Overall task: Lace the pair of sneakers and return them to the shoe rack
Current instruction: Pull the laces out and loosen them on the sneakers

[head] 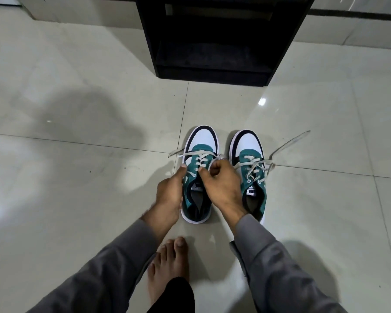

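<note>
Lacing the left sneaker (200, 168) on the floor (77, 177), just beside the right sneaker (252, 170), near the rack (215, 41). Right hand (221, 184) pinching the lace (212, 162) over the eyelets; left hand (169, 190) gripping the shoe's left side, thumb up. Next, probably: threading the end through the upper eyelets, pulling snug. Right pair's laces trailing loose.
</note>
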